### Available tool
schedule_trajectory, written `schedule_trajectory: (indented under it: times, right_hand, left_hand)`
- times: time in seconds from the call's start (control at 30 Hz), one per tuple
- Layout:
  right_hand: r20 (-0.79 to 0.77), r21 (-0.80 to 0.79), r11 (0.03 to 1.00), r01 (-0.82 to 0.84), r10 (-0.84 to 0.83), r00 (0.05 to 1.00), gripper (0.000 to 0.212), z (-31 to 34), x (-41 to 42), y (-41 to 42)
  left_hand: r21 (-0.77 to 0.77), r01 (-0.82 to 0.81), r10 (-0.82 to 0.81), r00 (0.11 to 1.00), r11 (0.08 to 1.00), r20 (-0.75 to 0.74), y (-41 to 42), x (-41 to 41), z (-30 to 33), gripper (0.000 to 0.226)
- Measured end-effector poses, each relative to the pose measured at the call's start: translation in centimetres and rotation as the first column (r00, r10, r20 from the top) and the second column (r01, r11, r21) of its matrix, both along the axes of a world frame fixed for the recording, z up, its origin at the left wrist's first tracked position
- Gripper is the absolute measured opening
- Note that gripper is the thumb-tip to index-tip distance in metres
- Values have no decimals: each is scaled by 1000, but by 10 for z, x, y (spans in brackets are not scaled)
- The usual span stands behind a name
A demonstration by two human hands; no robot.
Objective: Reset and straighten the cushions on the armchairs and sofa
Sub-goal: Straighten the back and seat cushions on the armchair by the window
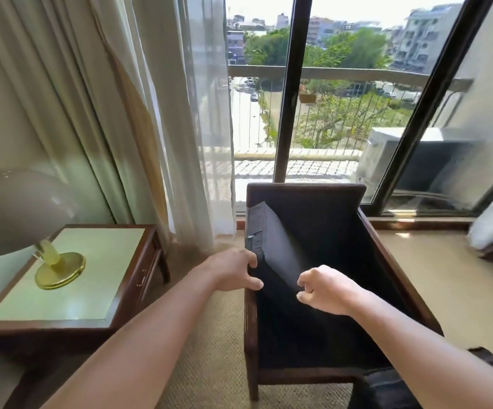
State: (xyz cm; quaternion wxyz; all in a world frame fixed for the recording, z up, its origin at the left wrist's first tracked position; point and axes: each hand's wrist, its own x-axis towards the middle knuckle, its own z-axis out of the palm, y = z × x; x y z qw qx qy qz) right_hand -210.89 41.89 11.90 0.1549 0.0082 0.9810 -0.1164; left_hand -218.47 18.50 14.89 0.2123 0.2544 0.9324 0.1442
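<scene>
Gripping opposite edges, a flat dark fabric seat cushion (pixel 277 249) was held tilted on edge against the left side of a dark wood-framed armchair (pixel 307 376). The left hand (pixel 233 271) was clamped on its outer edge, the right hand (pixel 325 290) pinched on its lower corner. The cushion was judged soft, light and floppy, best steered by both edges.

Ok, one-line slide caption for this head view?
Both hands, left and right, grip a tilted dark seat cushion in a wooden armchair by the window.
</scene>
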Motion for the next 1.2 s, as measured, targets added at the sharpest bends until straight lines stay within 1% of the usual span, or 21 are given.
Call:
schedule_trajectory:
  times: [0.1, 0.23, 0.27, 0.37, 0.5, 0.63, 0.73, 0.83, 0.9, 0.97, 1.07, 1.2]
  right_hand:
    - [-31, 32, 999, -1, 2, 1000, 25, -10, -32, 1]
    - [-61, -17, 998, 64, -65, 996, 14, -25, -65, -1]
    - [-56, -29, 996, 81, -82, 995, 15, -29, -69, -2]
    - [-36, -21, 997, 76, -76, 996, 22, -38, -78, -2]
    - [-8, -15, 997, 73, -74, 997, 23, -44, -100, 8]
    - [41, 16, 998, 67, -68, 997, 26, -51, -131, 22]
    - [53, 40, 999, 26, -28, 998, 21, -56, -159, 33]
    - [47, 18, 1000, -12, 11, 999, 29, -62, -193, 48]
    - [47, -9, 999, -42, 43, 998, 29, -71, -221, 62]
    - [45, -20, 994, -103, 104, 994, 29, -78, -248, 71]
    - [21, -8, 974, -227, 227, 974, 35, -89, -287, 85]
    - [-10, 46, 920, -389, 390, 921, 42, -108, -338, 98]
  left_hand:
    - [-34, 16, -17, 999, 999, -28, -12, -41, -5, 52]
    - [-96, 20, -24, 999, 995, -42, -30, -98, -16, 52]
    - [-102, 29, -33, 999, 994, -35, -32, -111, -18, 51]
    - [-58, 35, -36, 999, 998, -10, -33, -140, -22, 48]
    - [22, 42, -42, 999, 999, 18, -21, -171, -31, 43]
    - [22, 48, -50, 997, 999, 53, -1, -192, -46, 42]
    - [-41, 14, -13, 1000, 999, 21, 12, -206, -60, 42]
    - [-81, -46, 47, 999, 996, 15, 29, -221, -74, 43]
    - [-130, -83, 88, 995, 988, 37, 47, -235, -83, 43]
    - [-174, -119, 132, 989, 978, 65, 60, -246, -91, 49]
    - [-250, -177, 202, 977, 952, 76, 81, -260, -104, 63]
    - [-331, -270, 312, 947, 904, 81, 105, -269, -126, 70]
